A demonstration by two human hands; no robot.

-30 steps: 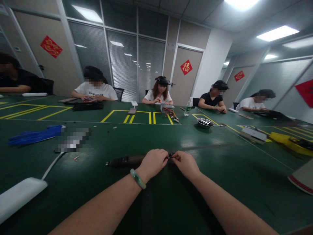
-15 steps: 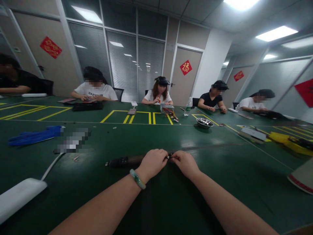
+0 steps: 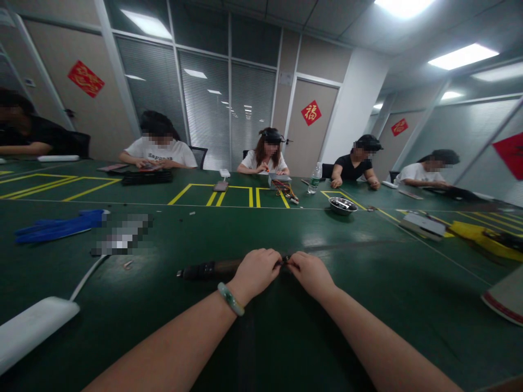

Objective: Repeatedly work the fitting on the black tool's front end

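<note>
My left hand (image 3: 257, 270), with a pale green bangle at the wrist, is closed over the right end of a long dark tool (image 3: 206, 269) that lies flat on the green table (image 3: 286, 337). My right hand (image 3: 311, 274) meets it from the right, fingers pinched at the tool's tip on something too small to make out. Both hands rest on the table top, knuckles nearly touching. The tool's tip is hidden between the fingers.
A white box (image 3: 32, 326) with a white cable lies at the near left, blue gloves (image 3: 57, 226) further back. A metal bowl (image 3: 342, 204), a water bottle (image 3: 314, 178) and a yellow item (image 3: 486, 237) lie beyond. Several people sit along the far side.
</note>
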